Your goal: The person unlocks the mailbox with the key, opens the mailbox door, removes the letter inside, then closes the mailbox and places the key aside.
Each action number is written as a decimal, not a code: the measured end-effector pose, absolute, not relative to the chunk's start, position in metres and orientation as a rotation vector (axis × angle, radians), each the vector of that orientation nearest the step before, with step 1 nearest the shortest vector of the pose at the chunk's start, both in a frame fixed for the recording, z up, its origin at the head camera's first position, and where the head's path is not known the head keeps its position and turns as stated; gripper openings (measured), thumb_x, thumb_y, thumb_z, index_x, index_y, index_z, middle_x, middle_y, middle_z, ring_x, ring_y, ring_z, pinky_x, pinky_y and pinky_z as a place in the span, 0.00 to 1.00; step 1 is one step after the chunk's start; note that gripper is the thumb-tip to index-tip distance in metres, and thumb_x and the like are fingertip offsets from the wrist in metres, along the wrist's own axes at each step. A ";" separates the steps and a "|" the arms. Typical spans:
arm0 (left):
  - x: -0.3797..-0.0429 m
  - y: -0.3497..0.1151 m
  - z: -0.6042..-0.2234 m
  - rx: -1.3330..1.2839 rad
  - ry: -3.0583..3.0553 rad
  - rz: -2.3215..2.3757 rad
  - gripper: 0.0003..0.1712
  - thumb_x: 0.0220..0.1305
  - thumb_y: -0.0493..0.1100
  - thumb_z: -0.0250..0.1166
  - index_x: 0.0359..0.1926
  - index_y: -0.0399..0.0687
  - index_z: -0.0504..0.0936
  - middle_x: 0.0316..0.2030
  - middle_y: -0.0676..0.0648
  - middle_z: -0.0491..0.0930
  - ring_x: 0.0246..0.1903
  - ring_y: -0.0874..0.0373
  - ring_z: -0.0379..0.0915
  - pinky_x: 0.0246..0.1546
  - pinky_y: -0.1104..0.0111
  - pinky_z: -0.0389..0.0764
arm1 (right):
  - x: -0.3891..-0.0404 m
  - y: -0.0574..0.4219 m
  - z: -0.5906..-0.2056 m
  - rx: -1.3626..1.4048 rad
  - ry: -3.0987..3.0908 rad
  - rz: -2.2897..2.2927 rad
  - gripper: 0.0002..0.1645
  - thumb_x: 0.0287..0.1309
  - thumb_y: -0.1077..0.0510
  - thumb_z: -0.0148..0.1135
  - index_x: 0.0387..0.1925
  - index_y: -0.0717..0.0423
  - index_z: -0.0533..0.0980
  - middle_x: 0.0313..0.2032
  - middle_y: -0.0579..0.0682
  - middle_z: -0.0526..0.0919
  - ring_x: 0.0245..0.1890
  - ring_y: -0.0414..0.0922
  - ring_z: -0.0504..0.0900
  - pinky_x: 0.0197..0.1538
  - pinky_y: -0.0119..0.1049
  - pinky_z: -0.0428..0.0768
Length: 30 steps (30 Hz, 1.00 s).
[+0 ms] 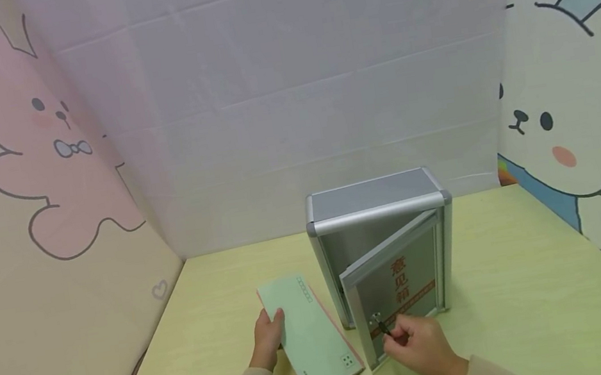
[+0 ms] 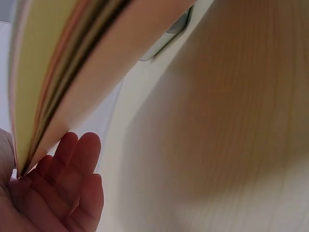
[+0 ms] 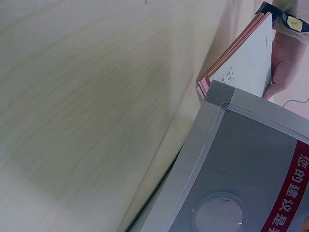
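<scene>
My left hand (image 1: 267,340) grips a stack of envelopes (image 1: 308,335) by its left edge, thumb over the pale green top one. From below, the left wrist view shows the fingers under the pinkish layers (image 2: 87,87). To the right stands a grey, silver-framed suggestion box (image 1: 374,194), its front door (image 1: 405,262) swung partly out. Red characters mark the door. With thumb and curled fingers, my right hand (image 1: 423,345) pinches a black-headed key (image 1: 384,328) at the door's lock. The stack's corner is close to the door's lower free corner in the head view.
The box stands on a pale wood-grain table (image 1: 525,283). A white cloth backdrop (image 1: 276,100) rises behind it, with rabbit-printed panels (image 1: 51,121) at both sides. A round clear disc (image 3: 219,215) sits on the door in the right wrist view.
</scene>
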<state>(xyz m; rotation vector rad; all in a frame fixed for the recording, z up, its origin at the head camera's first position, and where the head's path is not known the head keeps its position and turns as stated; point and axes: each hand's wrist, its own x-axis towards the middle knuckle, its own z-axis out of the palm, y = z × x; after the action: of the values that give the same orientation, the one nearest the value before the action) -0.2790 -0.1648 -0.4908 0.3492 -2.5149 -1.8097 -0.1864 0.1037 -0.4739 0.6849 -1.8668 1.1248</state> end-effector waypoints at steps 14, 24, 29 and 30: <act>-0.284 -0.168 -0.505 0.439 -2.550 -1.957 0.27 0.74 0.44 0.47 0.66 0.29 0.60 0.44 0.34 0.77 0.30 0.57 0.77 0.30 0.64 0.79 | -0.186 0.104 -0.474 0.707 -1.871 1.131 0.16 0.27 0.72 0.61 0.11 0.49 0.67 0.09 0.39 0.72 0.15 0.21 0.61 0.14 0.18 0.62; -0.284 -0.163 -0.513 0.481 -2.572 -1.978 0.27 0.75 0.43 0.45 0.66 0.29 0.59 0.45 0.34 0.76 0.33 0.54 0.77 0.32 0.64 0.79 | -0.187 0.103 -0.475 0.707 -1.865 1.153 0.16 0.27 0.72 0.61 0.11 0.49 0.67 0.09 0.40 0.72 0.15 0.20 0.60 0.14 0.18 0.62; -0.286 -0.161 -0.517 0.504 -2.568 -1.971 0.27 0.75 0.42 0.45 0.66 0.28 0.59 0.50 0.32 0.73 0.40 0.50 0.75 0.43 0.60 0.76 | -0.188 0.103 -0.475 0.701 -1.866 1.141 0.16 0.27 0.72 0.61 0.11 0.49 0.67 0.09 0.39 0.72 0.15 0.20 0.61 0.14 0.18 0.63; -0.286 -0.161 -0.518 0.499 -2.569 -1.966 0.27 0.75 0.42 0.45 0.66 0.27 0.59 0.51 0.31 0.73 0.42 0.49 0.74 0.45 0.59 0.75 | -0.188 0.103 -0.475 0.699 -1.867 1.140 0.16 0.27 0.72 0.61 0.11 0.49 0.67 0.09 0.39 0.72 0.15 0.20 0.61 0.14 0.18 0.63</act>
<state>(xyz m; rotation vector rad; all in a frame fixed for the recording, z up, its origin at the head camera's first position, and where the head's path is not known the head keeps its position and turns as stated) -0.2862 -0.1613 -0.5179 0.4986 -2.5692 -1.9659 -0.1879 0.1033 -0.4749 0.6990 -1.8671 1.1402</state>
